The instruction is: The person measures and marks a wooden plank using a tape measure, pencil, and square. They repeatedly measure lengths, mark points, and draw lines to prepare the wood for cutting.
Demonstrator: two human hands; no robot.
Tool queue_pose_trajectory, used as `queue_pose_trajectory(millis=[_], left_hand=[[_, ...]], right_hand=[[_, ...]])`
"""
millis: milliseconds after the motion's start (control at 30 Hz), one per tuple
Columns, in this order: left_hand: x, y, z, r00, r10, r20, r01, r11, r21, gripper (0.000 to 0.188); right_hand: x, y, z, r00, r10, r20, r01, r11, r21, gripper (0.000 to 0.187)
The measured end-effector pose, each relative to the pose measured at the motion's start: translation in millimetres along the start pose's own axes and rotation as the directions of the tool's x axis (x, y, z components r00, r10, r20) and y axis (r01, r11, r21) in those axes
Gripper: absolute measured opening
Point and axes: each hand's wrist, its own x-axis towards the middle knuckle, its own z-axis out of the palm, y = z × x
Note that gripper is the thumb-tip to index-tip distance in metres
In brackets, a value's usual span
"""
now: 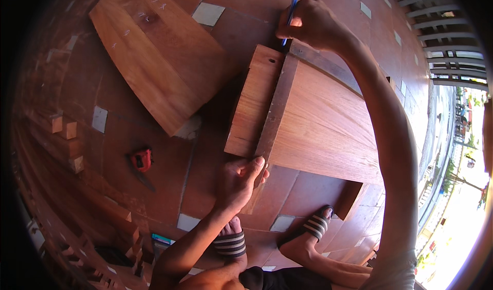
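Note:
My right hand [314, 25] is closed around a blue pen [291, 14], its lower end beside the far corner of a light brown wooden board [326, 118]. Across the board's left part runs a dark straight strip [278, 108], which meets a second dark strip [323, 68] at that corner, like a wooden square. At its near end my left hand [240, 183] pinches the first strip between thumb and fingers. The board's end [252, 102], with a small dark hole near its far edge, sticks out left of the strip.
A wide wooden panel [159, 54] with chalk-like marks lies at the far left. A red-handled saw [141, 160] rests on the tiled floor [164, 182]. Stacked timber [77, 182] lines the left side. My sandalled feet [229, 241] are near the board. A wooden block [351, 200] supports its near side.

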Motion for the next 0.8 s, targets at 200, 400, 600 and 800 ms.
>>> queue_pose_trajectory(millis=[200,400,600,800], left_hand=[[0,-5,-5,1.000,0.002,0.000,-0.002,1.000,-0.019,0.031],[2,-7,-3,0.999,0.042,0.029,-0.040,0.998,-0.051,0.033],[2,-10,-5,0.996,0.076,0.050,-0.072,0.995,-0.072,0.030],[1,-5,-2,1.000,0.016,0.002,-0.016,1.000,-0.023,0.032]], right_hand=[[-66,-83,21,0.972,-0.220,0.079,0.167,0.893,0.419,0.023],[-105,-120,49,0.935,-0.205,0.290,0.056,0.891,0.450,0.021],[-109,-121,55,0.921,-0.248,0.300,0.085,0.880,0.467,0.022],[-89,-109,42,0.908,-0.216,0.359,0.062,0.917,0.394,0.023]])
